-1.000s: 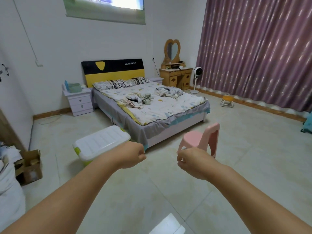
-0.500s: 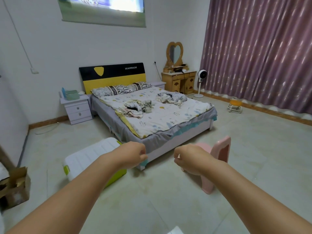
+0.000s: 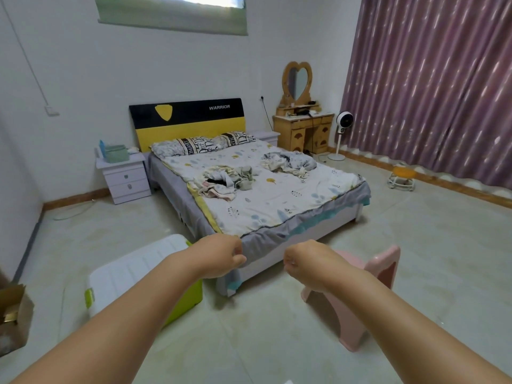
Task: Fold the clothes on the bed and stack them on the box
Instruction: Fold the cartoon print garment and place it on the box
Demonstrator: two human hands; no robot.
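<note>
Both your hands are out in front of you with nothing in them: left hand curled into a loose fist, right hand the same, fingers tucked in, neither touching anything. So the step in hand looks like just getting to the bed.

The clothes are well beyond both hands, in two crumpled heaps on the floral quilt: a nearer pile up past your left hand, and a grey-and-cream pile further off, beyond your right hand. I'd start on the nearer one since it sits close to the bed's left edge. Open your hands before you arrive, lift one garment at a time clear of the tangle, and flatten it on bare quilt before folding.

The storage box, white lid on a green base, sits on the floor just under your left forearm, close to the bed corner, so the carry to stack should be short. Its lid looks ridged but flat enough.

Mind the pink stool right below your right hand, it's in your walking line. The floor is pale tile, mostly open.
</note>
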